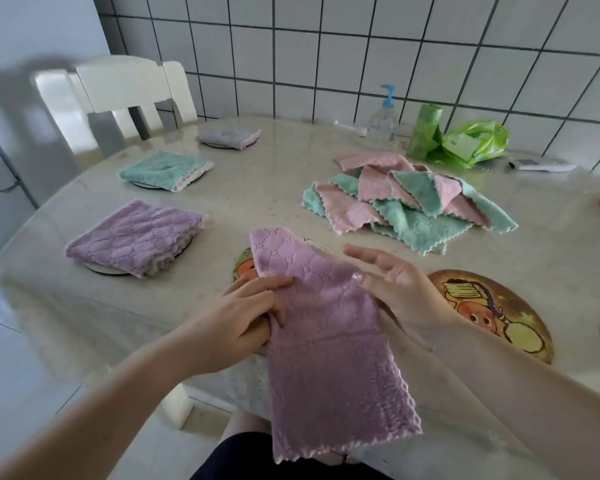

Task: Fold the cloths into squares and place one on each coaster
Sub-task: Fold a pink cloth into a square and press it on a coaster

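White tiles [361, 46] run behind the round table [257, 188], w/ a white chair [125, 88] at the far left. Three coasters on the left side already have folded cloths: a grey one [227, 136] at the back, a teal one [163, 169] in the middle, a purple one [134, 237] close to me.

I'm busy w/ another purple cloth [326, 341]. It looks folded into a long strip. The top end lies on the table, over part of a picture coaster [245, 266], and the bottom end hangs off the table edge toward my lap. My left hand [246, 313] grips the strip's left edge – fingers curled on it. My right hand [388, 282] is spread wide, fingers straight, holding nothing, just beside the strip's right edge.

A second picture coaster [499, 313] sits bare on my right. The pile of pink and teal cloths [406, 202] waits further back, near a pump bottle [381, 123] and green bags [465, 142].

What could go wrong? Only one hand holds the strip, so the hanging end may pull it off the table. If I fold it crooked, I get a lopsided shape – not a square. It could also land off the coaster.
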A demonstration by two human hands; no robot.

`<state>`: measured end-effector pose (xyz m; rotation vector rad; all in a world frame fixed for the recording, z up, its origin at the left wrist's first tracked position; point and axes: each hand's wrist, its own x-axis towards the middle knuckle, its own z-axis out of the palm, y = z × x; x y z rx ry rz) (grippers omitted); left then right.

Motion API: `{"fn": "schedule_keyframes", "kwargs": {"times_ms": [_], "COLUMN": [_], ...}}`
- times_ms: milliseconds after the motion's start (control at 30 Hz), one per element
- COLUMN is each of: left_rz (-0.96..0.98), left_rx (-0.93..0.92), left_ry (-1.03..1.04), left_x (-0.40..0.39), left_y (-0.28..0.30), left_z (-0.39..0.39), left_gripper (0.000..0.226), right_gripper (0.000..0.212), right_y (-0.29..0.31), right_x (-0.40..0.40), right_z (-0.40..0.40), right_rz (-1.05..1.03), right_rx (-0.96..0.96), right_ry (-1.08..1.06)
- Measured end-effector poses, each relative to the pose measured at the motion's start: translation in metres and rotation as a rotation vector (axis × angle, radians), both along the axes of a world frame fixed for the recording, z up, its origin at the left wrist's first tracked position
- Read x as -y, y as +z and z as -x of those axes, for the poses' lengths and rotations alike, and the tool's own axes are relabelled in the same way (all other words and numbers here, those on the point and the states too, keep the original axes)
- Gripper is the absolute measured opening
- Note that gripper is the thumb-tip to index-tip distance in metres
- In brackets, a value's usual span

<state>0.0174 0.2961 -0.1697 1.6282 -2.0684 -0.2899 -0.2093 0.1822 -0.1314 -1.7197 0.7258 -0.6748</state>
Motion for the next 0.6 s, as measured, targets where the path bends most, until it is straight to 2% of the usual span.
{"fn": "schedule_keyframes", "kwargs": {"times_ms": [100,167,267,367,467,600], "left_rz": [-0.072,-0.11,-0.137,-0.107,-0.041,0.101], "left_rx": [0.023,0.009,-0.016,0.014,0.131,0.339], "left_ry": [-0.021,-0.04,-0.044,0.001,0.026,-0.044], "left_x": [0.005,0.006,0.006,0.001,-0.011,-0.025], "left_y": [0.002,0.006,0.01,0.009,0.006,0.0], "left_z": [-0.003,-0.006,-0.009,-0.011,-0.011,-0.003], "left_gripper": [0.032,0.033,0.033,0.032,0.034,0.054], "right_gripper": [0.044,0.042,0.036,0.041,0.042,0.048], "right_y": [-0.001,-0.004,-0.014,-0.016,-0.012,-0.016], "right_x": [-0.003,-0.003,0.004,0.007,0.0,-0.007], "right_z": [-0.001,0.0,0.005,0.017,0.034,0.051], "right_rz": [0.341,0.403,0.458,0.555,0.713,0.912], "right_rx": [-0.032,-0.094,-0.3,-0.45,-0.51,-0.634], "right_ry": [-0.022,-0.003,-0.023,-0.038,0.106,0.354]}}
